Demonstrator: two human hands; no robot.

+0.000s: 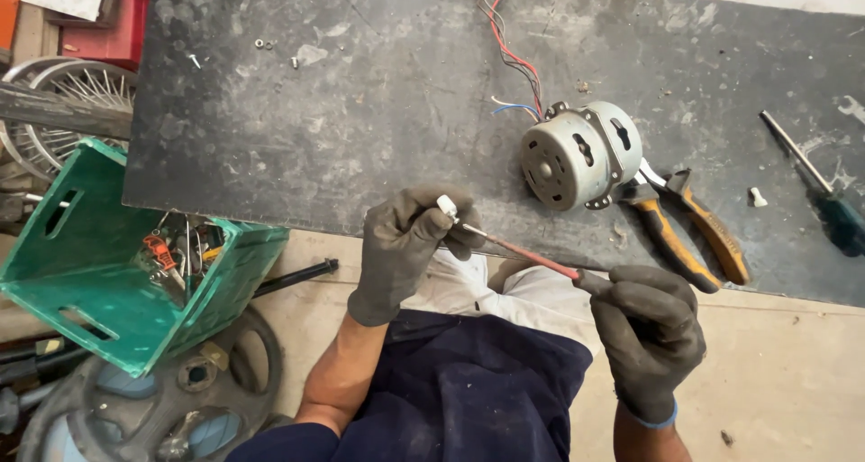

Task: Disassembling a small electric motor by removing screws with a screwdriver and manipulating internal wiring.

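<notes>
Just in front of the grey motor (577, 155), a small white cap (446, 205) is pinched by the gloved left hand (401, 246) while a red-shafted tool (527, 255), gripped in the closed right hand (649, 327), is pressed into it; steady alignment seems needed.

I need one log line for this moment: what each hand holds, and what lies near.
left hand: pinches small white part | right hand: grips red screwdriver, tip at part | near: motor, pliers

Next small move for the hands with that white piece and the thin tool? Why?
Probably ease the thin red-shafted tool a touch further into the small white piece. The left hand pinches the piece at its fingertips, the right hand grips the tool's far end, and the tip sits right at the piece. The grey motor and pliers lie untouched on the dark board.
</notes>
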